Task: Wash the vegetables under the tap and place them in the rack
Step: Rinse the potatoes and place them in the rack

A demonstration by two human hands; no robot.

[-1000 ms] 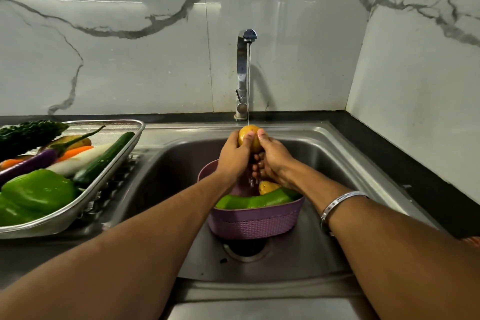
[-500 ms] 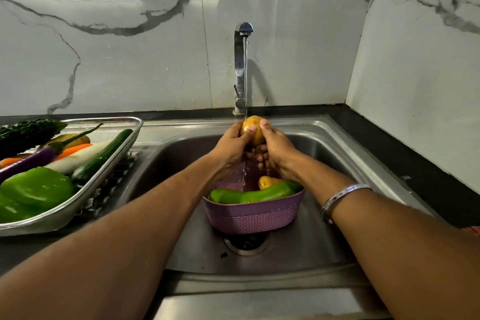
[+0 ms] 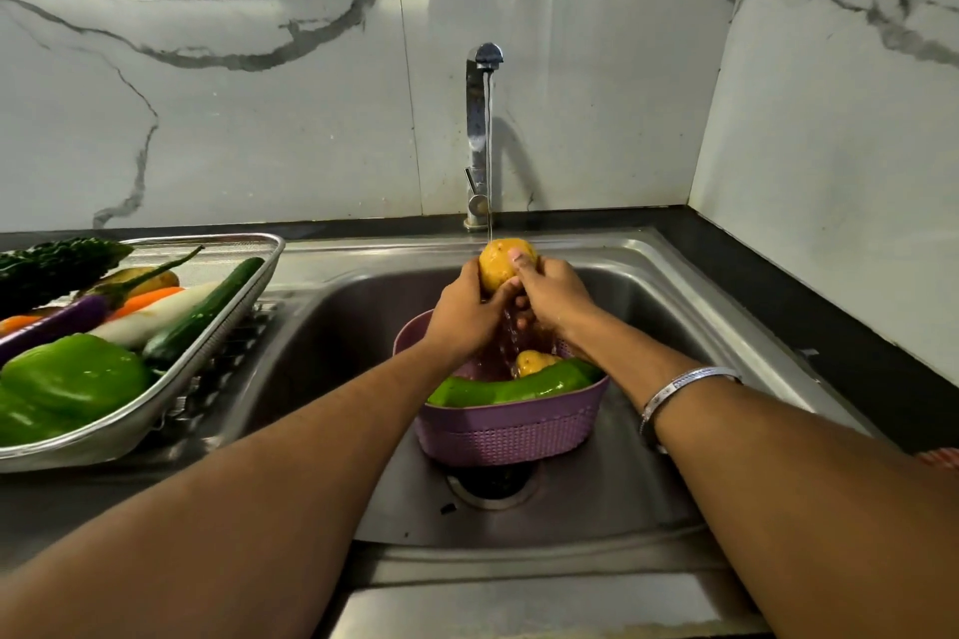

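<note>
A yellow potato (image 3: 499,261) is held under the running tap (image 3: 482,130), water streaming over it. My left hand (image 3: 464,311) grips it from the left and my right hand (image 3: 552,298) from the right, thumb on top. Below them a purple basket (image 3: 511,431) stands in the sink (image 3: 690,327) over the drain, holding a long green vegetable (image 3: 508,387) and another potato (image 3: 532,361). The metal rack (image 3: 218,353) on the left holds a green bell pepper (image 3: 72,379), a cucumber (image 3: 207,309), a white radish, a carrot, an aubergine and a bitter gourd.
Marble walls close in behind the tap and on the right. A black counter (image 3: 830,327) runs along the sink's right side. The drain (image 3: 493,483) shows just in front of the basket. A silver bangle (image 3: 685,387) circles my right wrist.
The potato stays under the stream in both hands. My right thumb has slid over its top as the hands rub and turn it. The view shifted slightly.
</note>
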